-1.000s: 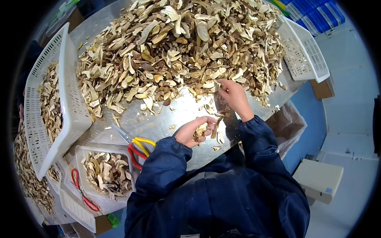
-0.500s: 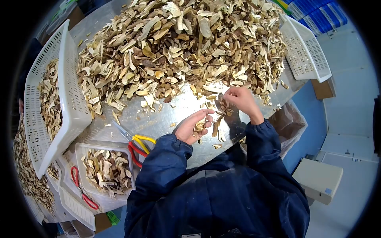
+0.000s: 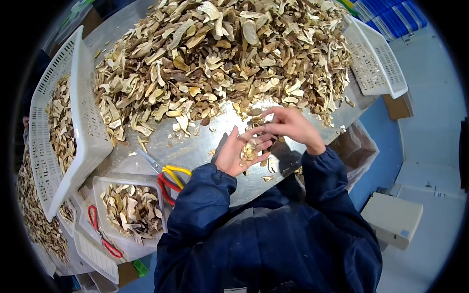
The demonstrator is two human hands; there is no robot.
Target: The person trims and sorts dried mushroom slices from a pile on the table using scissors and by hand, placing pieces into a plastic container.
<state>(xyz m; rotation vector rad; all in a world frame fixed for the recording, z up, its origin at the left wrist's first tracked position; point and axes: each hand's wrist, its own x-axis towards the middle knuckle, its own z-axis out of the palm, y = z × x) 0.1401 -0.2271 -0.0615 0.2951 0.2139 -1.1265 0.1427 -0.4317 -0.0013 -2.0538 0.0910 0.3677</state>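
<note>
My left hand is palm up above the metal table, its fingers spread around a few pale dried mushroom slices cradled in the palm. Just to the right, my right hand hovers with index finger and thumb apart, their tips close to the left fingertips. I see nothing held between them. More mushroom slices lie on the table beneath and beside the hands. Beyond them rises a large heap of dried mushroom slices.
Yellow-and-red-handled shears lie by my left sleeve. A white tub of slices and red-handled scissors are further left. White perforated baskets flank the heap. A lined bin stands below the table's right edge.
My left hand has uncurled, exposing the slices in its palm. My right hand has shifted left toward it, and its thumb and index finger have parted.
</note>
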